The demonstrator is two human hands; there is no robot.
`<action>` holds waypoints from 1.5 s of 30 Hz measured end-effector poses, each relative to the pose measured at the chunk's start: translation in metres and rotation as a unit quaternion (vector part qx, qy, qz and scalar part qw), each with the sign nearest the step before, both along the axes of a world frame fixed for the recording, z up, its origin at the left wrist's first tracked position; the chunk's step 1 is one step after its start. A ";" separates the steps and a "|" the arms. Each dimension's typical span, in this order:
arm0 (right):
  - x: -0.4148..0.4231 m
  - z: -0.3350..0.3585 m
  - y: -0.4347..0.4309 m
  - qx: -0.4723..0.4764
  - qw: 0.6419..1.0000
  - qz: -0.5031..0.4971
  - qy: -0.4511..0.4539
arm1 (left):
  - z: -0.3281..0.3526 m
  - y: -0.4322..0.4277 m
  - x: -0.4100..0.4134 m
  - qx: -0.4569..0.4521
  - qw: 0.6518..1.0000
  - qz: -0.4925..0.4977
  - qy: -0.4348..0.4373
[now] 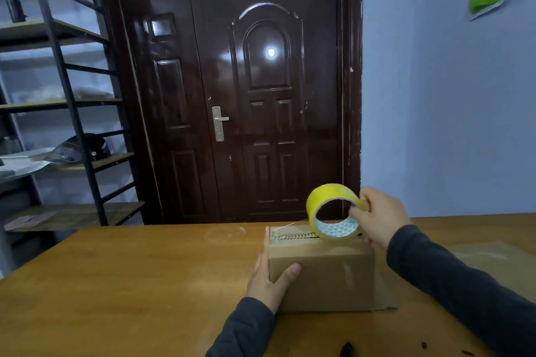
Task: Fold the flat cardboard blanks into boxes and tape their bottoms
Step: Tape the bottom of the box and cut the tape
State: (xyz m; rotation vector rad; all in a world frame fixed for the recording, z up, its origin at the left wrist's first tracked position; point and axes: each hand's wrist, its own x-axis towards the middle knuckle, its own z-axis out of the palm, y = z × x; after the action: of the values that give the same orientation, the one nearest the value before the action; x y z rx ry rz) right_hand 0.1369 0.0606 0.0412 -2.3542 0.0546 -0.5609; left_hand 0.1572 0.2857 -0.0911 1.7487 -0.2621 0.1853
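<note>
The right hand (380, 216) pinches the yellow roll of tape (330, 191), thumb hooked inside the ring and fingers curled over its outer band, holding it on edge so that it seems to touch the top of the box (322, 275) toward its far right end. At the box's nine o'clock the left hand (269, 278) braces it, fingers straight and flat against the left end and the thumb laid on the near face, gripping nothing. From where I stand the box looks folded up and turned with its closed flaps uppermost. The seam between them shows bare corrugated edge from the roll out to the left, so I'd judge the taping only just begun. Whether any tape is stuck down under the roll I cannot tell. The box sits on a wooden table (130, 284). At twelve o'clock is a dark door (261, 95), and at ten o'clock metal shelves (72, 101).
</note>
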 end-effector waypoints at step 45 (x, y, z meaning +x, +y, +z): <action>-0.002 -0.042 -0.052 -0.628 0.774 0.032 0.079 | 0.012 0.001 -0.018 0.037 0.999 0.004 0.036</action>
State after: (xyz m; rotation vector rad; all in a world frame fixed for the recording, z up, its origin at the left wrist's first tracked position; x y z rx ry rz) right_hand 0.1349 0.0088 -0.0010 -3.6869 -0.4721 -0.3827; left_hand 0.1396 0.2867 -0.0790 1.8257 -0.2114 0.1185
